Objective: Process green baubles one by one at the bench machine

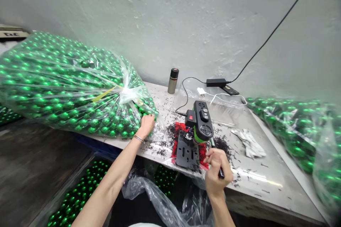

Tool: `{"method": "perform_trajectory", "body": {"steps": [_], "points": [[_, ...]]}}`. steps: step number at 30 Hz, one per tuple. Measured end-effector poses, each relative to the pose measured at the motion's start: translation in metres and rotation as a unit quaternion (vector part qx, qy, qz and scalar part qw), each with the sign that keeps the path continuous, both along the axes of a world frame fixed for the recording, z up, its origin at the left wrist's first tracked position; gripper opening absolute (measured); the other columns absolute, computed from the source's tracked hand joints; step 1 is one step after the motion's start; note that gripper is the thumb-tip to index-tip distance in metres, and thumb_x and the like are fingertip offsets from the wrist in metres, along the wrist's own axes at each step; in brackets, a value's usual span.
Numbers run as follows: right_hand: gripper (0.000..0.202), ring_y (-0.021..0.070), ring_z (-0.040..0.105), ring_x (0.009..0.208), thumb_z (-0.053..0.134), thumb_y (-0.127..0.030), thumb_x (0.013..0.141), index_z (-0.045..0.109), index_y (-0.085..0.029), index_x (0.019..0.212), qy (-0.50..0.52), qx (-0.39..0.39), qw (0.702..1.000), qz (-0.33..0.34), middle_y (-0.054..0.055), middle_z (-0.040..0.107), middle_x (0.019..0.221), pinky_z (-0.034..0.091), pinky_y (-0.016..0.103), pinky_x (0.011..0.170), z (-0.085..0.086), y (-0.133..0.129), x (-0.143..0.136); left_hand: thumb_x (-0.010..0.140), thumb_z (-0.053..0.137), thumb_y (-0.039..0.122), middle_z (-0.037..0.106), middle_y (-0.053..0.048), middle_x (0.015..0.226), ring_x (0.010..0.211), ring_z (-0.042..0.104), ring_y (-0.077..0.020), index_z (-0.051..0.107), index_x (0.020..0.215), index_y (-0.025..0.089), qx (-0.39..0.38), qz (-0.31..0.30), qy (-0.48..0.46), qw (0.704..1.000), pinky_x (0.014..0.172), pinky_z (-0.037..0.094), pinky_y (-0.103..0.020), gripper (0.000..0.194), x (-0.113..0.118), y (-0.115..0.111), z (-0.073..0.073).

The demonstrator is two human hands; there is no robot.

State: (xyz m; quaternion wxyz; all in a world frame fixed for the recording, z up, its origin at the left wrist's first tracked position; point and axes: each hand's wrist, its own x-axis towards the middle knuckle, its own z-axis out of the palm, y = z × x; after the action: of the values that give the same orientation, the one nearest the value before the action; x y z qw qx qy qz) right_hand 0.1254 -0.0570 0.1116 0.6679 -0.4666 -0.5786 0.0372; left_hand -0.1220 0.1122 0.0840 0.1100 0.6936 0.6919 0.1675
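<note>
My left hand (147,123) is closed at the near right edge of a big clear bag of shiny green balls (69,88); whatever its fingers hold is hidden. A bracelet circles that wrist. On the right, my right hand (217,170) is wrapped round the black-ended lever (221,173) of a small press machine. The black and green machine (203,120) stands on a slotted black base plate (187,152), over a red mat (204,154). Many small black bits (162,149) lie around the machine and on the mat.
Behind the machine are a bottle (173,81), a power adapter (216,82), a white plug (201,91) and a clear plastic tray (226,115). White gloves (249,143) lie at right, beside another bag of green balls (298,131). More green balls (77,191) sit below the table.
</note>
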Motion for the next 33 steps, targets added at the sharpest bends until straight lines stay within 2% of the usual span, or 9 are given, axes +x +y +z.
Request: {"method": "perform_trajectory", "body": {"steps": [6,8,10,12,14,17,24,29,33], "points": [[0.027,0.0132,0.056,0.063,0.047,-0.017,0.098,0.056,-0.020,0.072,-0.018,0.007,1.000,0.007,-0.001,0.056,0.071,0.042,0.028,0.059,-0.003,0.001,0.002,0.096,0.057,0.028,0.073,-0.015,0.120,0.108,0.070,-0.0282,0.065,0.127,0.015,-0.032,-0.029,-0.128,0.991,0.091,0.053,-0.037,0.035,-0.001,-0.008,-0.002],[0.027,0.0132,0.055,0.062,0.047,-0.017,0.098,0.056,-0.020,0.073,-0.021,0.012,1.000,0.002,-0.001,0.056,0.069,0.041,0.028,0.058,-0.002,0.001,0.001,0.099,0.053,0.035,0.074,-0.013,0.120,0.099,0.073,-0.0228,0.062,0.133,0.015,-0.056,-0.026,-0.257,0.964,0.084,0.056,-0.032,0.040,-0.002,-0.020,-0.001],[0.027,0.0131,0.055,0.061,0.046,-0.017,0.098,0.056,-0.020,0.073,-0.019,0.014,1.000,-0.004,-0.001,0.055,0.068,0.040,0.028,0.058,-0.002,0.001,0.000,0.097,0.059,0.034,0.075,-0.013,0.117,0.092,0.074,-0.0196,0.064,0.131,0.014,-0.108,-0.012,-0.458,0.882,0.080,0.057,-0.029,0.039,0.000,-0.037,-0.001],[0.028,0.0129,0.055,0.062,0.046,-0.017,0.098,0.056,-0.020,0.073,-0.014,0.012,1.000,-0.004,-0.001,0.056,0.069,0.041,0.028,0.058,-0.002,0.001,-0.001,0.090,0.069,0.027,0.076,-0.012,0.111,0.087,0.075,-0.0179,0.068,0.124,0.014,-0.169,0.006,-0.633,0.755,0.078,0.059,-0.027,0.036,0.007,-0.055,-0.002],[0.027,0.0129,0.056,0.063,0.046,-0.016,0.098,0.056,-0.020,0.073,-0.013,0.012,1.000,0.000,-0.001,0.057,0.070,0.042,0.028,0.059,-0.002,0.001,-0.001,0.087,0.072,0.022,0.078,-0.009,0.101,0.082,0.075,-0.0162,0.070,0.119,0.015,-0.213,0.018,-0.716,0.664,0.077,0.060,-0.026,0.033,0.017,-0.073,-0.004],[0.028,0.0135,0.058,0.066,0.046,-0.014,0.097,0.055,-0.020,0.072,-0.022,0.019,1.000,0.002,0.000,0.058,0.072,0.043,0.028,0.060,-0.002,0.000,-0.001,0.085,0.074,0.021,0.079,-0.008,0.092,0.077,0.074,-0.0146,0.073,0.108,0.015,-0.245,0.039,-0.756,0.606,0.073,0.060,-0.024,0.023,0.035,-0.091,-0.011],[0.031,0.0142,0.057,0.066,0.046,-0.014,0.097,0.053,-0.021,0.068,-0.045,0.029,0.999,0.004,0.000,0.057,0.068,0.043,0.029,0.061,0.010,0.000,-0.001,0.068,0.089,0.022,0.077,-0.005,0.084,0.081,0.074,-0.0179,0.071,0.089,0.017,-0.254,0.055,-0.757,0.600,0.080,0.059,-0.028,0.029,0.071,-0.097,-0.028],[0.032,0.0124,0.056,0.067,0.045,-0.014,0.099,0.049,-0.021,0.068,-0.018,-0.001,1.000,0.021,-0.001,0.055,0.068,0.042,0.028,0.061,0.034,0.003,-0.001,0.067,0.090,0.037,0.076,-0.005,0.096,0.088,0.071,-0.0178,0.073,0.113,0.018,-0.192,0.021,-0.671,0.716,0.076,0.054,-0.026,0.053,0.085,-0.096,-0.031],[0.032,0.0113,0.055,0.065,0.046,-0.015,0.099,0.048,-0.021,0.067,-0.020,-0.007,0.999,0.026,-0.002,0.053,0.068,0.041,0.027,0.060,0.045,0.006,0.000,0.069,0.085,0.044,0.076,-0.009,0.108,0.099,0.070,-0.0221,0.073,0.110,0.017,-0.164,-0.035,-0.621,0.766,0.086,0.054,-0.032,0.050,0.099,-0.097,-0.040]]}}
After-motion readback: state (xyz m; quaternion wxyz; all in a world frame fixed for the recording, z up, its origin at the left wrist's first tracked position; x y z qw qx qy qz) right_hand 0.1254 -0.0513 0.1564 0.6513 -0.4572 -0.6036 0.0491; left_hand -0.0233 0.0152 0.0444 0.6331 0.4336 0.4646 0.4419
